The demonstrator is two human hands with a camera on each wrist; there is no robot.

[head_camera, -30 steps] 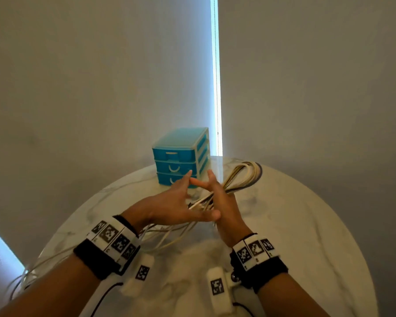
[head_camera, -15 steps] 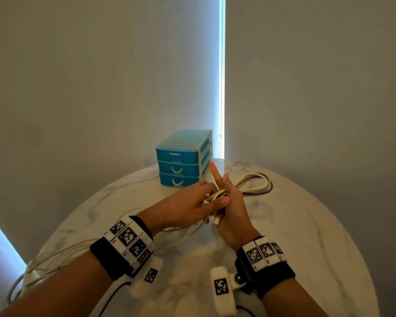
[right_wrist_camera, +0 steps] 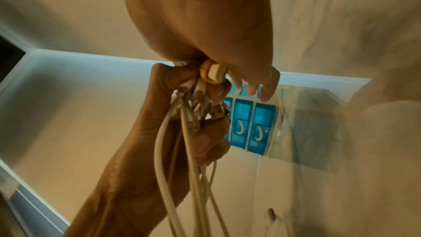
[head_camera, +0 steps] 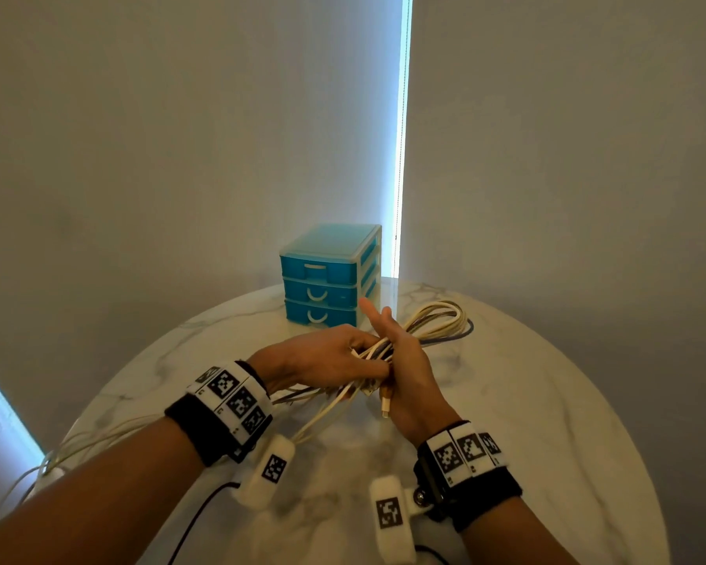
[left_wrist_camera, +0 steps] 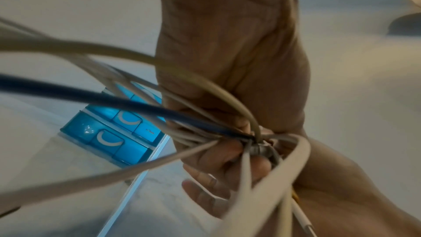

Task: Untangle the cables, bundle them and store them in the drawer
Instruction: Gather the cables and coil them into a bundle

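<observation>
A bundle of cream cables with one dark strand forms a loop over the marble table, right of the blue three-drawer unit. My left hand grips the bundle's gathered end, fingers curled round it. My right hand stands edge-up against it with fingers straight, and the bundle runs through the fork of its thumb. The right wrist view shows several plug ends and a yellow connector clamped between both hands. Loose tails hang toward me. All three drawers are closed.
More cream cable trails off the table's near left edge. The drawer unit stands at the far edge against the wall, just behind my fingertips. A bright window strip runs up behind it.
My left hand went from spread open to curled round the cables beside the right palm. The right hand kept its fingers straight, and the loop stayed at its far right.
</observation>
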